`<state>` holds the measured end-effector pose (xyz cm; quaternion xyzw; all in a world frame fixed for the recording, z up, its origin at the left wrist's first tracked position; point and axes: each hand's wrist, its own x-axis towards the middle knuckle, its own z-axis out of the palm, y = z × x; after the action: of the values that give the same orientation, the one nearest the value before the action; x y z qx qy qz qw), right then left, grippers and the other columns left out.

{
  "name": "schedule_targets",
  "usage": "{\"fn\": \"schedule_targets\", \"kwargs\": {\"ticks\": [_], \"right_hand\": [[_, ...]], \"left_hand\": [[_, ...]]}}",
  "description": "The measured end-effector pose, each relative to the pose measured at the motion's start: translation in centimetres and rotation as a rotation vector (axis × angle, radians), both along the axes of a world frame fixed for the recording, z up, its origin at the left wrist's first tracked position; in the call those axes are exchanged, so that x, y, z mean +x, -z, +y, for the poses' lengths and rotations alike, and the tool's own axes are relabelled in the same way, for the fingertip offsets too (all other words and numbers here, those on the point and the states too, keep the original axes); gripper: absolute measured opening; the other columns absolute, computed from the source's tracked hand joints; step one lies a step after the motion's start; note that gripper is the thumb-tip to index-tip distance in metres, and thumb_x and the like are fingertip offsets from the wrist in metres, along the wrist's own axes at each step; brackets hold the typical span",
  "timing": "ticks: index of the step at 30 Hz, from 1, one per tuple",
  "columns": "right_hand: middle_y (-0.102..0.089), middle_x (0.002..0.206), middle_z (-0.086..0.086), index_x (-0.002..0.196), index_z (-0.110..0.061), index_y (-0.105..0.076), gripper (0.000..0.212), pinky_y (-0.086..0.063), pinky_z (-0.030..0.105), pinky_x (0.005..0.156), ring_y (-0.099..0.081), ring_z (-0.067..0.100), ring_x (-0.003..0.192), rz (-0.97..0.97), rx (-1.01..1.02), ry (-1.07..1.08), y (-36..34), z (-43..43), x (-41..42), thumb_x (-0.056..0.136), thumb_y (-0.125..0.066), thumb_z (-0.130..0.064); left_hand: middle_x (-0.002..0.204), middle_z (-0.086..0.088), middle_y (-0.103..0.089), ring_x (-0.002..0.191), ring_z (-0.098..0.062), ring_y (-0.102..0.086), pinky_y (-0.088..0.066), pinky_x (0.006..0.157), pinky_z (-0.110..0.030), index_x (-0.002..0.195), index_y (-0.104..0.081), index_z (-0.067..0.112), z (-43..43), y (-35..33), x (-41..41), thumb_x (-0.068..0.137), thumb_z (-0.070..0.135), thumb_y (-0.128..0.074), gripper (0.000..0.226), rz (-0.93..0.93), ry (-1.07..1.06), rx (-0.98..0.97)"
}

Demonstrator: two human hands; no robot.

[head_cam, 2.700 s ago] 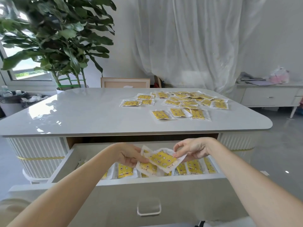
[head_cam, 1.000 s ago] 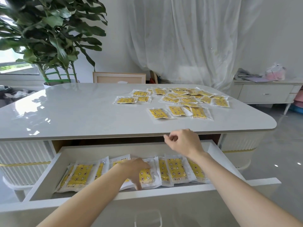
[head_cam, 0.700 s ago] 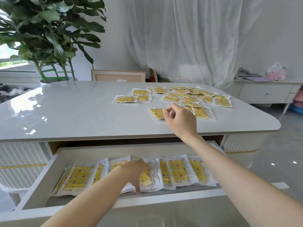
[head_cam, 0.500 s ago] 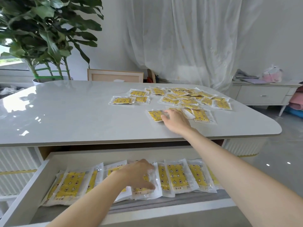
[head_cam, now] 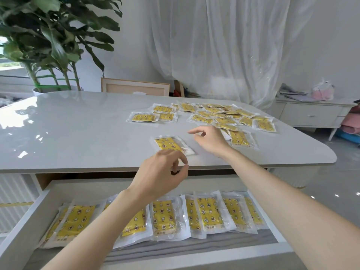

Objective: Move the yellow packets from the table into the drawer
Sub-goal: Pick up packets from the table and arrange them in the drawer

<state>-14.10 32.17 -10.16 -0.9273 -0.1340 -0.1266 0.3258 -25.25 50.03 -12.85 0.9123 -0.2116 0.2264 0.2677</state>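
Note:
One yellow packet [head_cam: 169,143] lies flat on the grey table [head_cam: 78,133], close to its front edge. My left hand [head_cam: 161,176] hovers over that edge with curled fingers right at the packet's near end; it holds nothing I can see. My right hand [head_cam: 211,140] is just right of the packet, fingers loosely curled and empty. Several more yellow packets [head_cam: 224,115] lie scattered at the table's far right. The open white drawer [head_cam: 23,227] below holds a row of several packets [head_cam: 208,213]; my forearms hide some of them.
A large potted plant [head_cam: 48,36] stands behind the table's left end, and a wooden frame [head_cam: 134,87] leans behind its far edge. A white sideboard [head_cam: 311,114] stands at the right, in front of a sheer curtain [head_cam: 214,45].
My left hand has come up out of the drawer to the table's front edge. My right hand has drawn one packet nearer the edge and let go of it.

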Motion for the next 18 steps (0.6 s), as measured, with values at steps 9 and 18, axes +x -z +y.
{"fn": "schedule_targets", "kwargs": {"ticks": [9,18], "right_hand": [[-0.037,0.149,0.009,0.141,-0.024,-0.041,0.054,-0.018,0.053,0.114,-0.023,0.036,0.14,0.198,-0.282,0.531,0.0,-3.5,2.9,0.093,-0.042,-0.05],[-0.018,0.158,-0.002,0.146,-0.036,-0.032,0.068,-0.016,0.057,0.111,-0.012,0.039,0.144,0.358,-0.37,0.458,0.5,-4.6,3.2,0.087,-0.032,-0.071]], "left_hand": [[0.15,-0.01,-0.027,0.137,-0.034,-0.022,-0.025,0.111,-0.042,0.144,-0.031,0.034,-0.8,-2.0,5.7,0.093,0.052,-0.041,0.055,0.339,-0.299,-0.007],[0.15,-0.012,-0.029,0.138,-0.035,-0.023,-0.016,0.11,-0.047,0.142,-0.033,0.037,-3.4,-0.4,11.6,0.078,0.076,-0.039,0.075,0.406,-0.423,0.221]]}}
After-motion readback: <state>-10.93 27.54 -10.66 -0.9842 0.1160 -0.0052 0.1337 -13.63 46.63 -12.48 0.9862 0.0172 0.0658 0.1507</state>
